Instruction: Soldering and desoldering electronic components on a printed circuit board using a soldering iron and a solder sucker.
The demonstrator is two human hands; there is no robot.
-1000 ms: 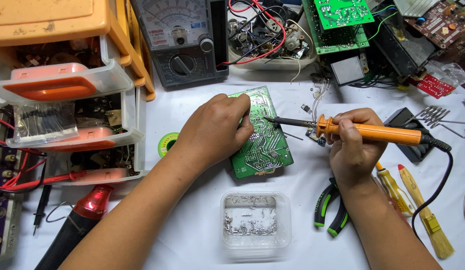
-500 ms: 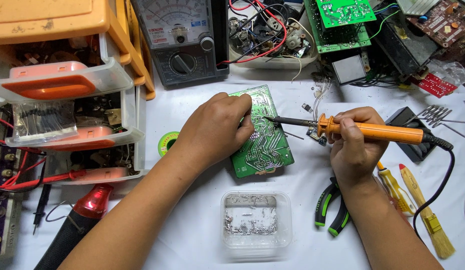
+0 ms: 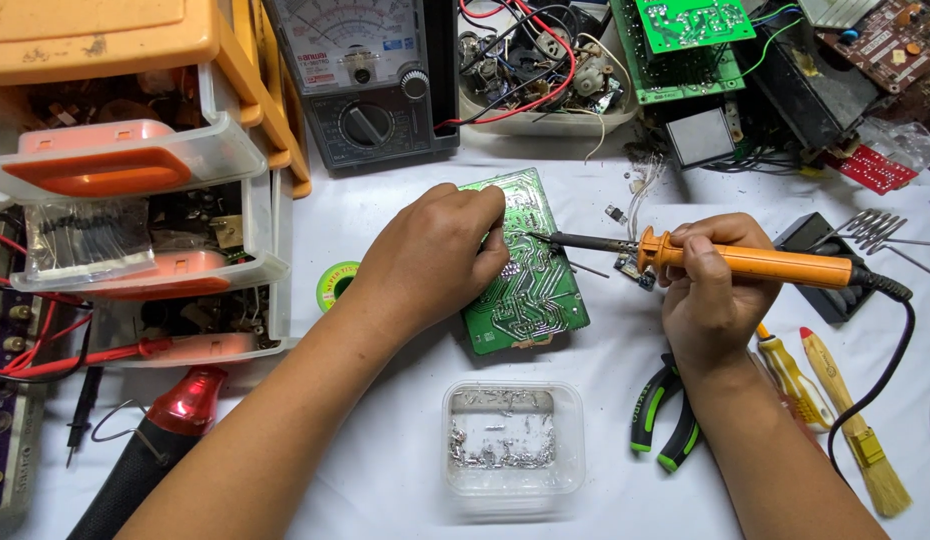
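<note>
A green circuit board (image 3: 533, 290) lies solder side up on the white table. My left hand (image 3: 435, 258) rests on its left part, fingers curled at the board's upper edge; whether it pinches anything is hidden. My right hand (image 3: 707, 290) grips the orange handle of a soldering iron (image 3: 745, 262). The iron's dark tip points left and touches the board close to my left fingertips. Its black cord runs off to the right.
A clear tub (image 3: 513, 438) with metal scraps sits in front. Green-handled pliers (image 3: 665, 420), a screwdriver (image 3: 785, 372) and a brush (image 3: 853, 425) lie right. Orange drawers (image 3: 135, 160), an analog multimeter (image 3: 370, 75), a solder reel (image 3: 335, 282) and a red-black tool (image 3: 155, 440) stand left and behind.
</note>
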